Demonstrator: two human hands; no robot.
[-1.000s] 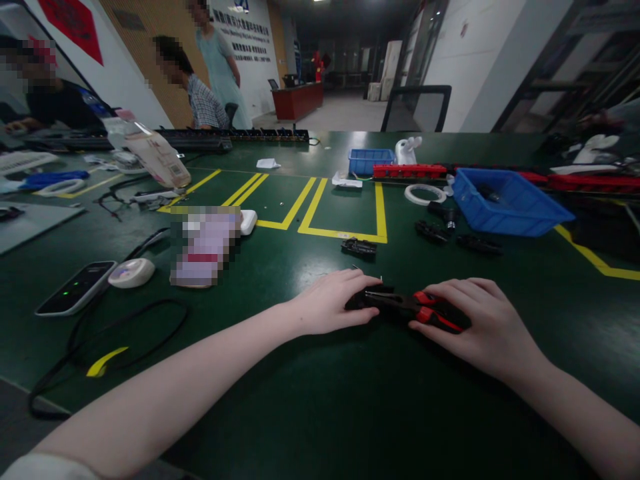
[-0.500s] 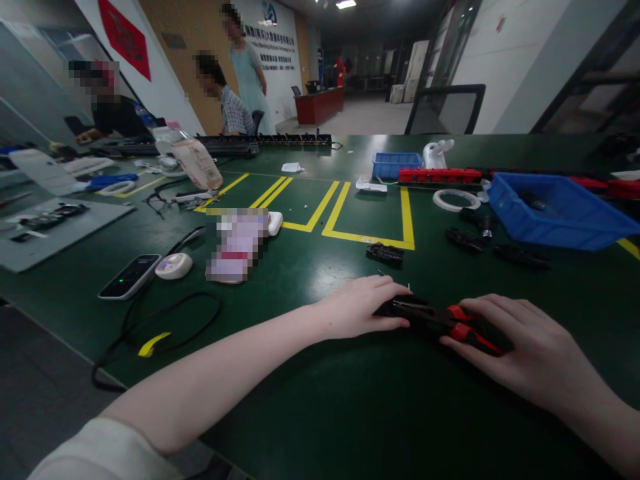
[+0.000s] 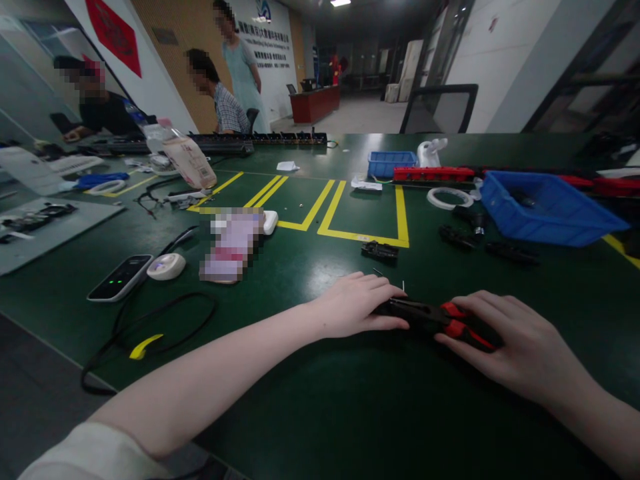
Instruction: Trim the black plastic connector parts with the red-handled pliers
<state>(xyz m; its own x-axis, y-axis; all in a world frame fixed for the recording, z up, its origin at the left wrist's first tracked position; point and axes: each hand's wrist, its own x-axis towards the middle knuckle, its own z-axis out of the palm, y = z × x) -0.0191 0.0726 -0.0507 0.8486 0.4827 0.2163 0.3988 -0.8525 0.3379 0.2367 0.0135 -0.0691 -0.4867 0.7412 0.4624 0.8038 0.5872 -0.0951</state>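
Note:
My right hand point(image 3: 515, 340) is closed around the red-and-black handles of a pair of pliers point(image 3: 417, 312). Their dark jaws point left, reaching my left hand point(image 3: 357, 305). Between the thumb and fingers of that hand is a small black part point(image 3: 384, 307), mostly hidden by the fingers and the jaws. Whether the jaws bite on the part cannot be made out. Just beyond the left fingers, a thin pale pin or wire point(image 3: 403, 285) sticks up. A loose black plastic piece point(image 3: 380, 251) lies farther back on the green table point(image 3: 320, 413).
At right stand a large blue bin point(image 3: 545, 217) and a smaller blue basket point(image 3: 393, 163), with black pieces point(image 3: 513, 252) nearby. Yellow tape point(image 3: 360, 237) marks the table. Leftward lie a phone point(image 3: 233, 247), a black cable point(image 3: 210, 317) and a bottle point(image 3: 190, 160). Several people are behind.
The camera view has shifted slightly, so the table things appear a little farther left. Both hands keep nearly the same pose, and the pliers' jaws look slightly turned.

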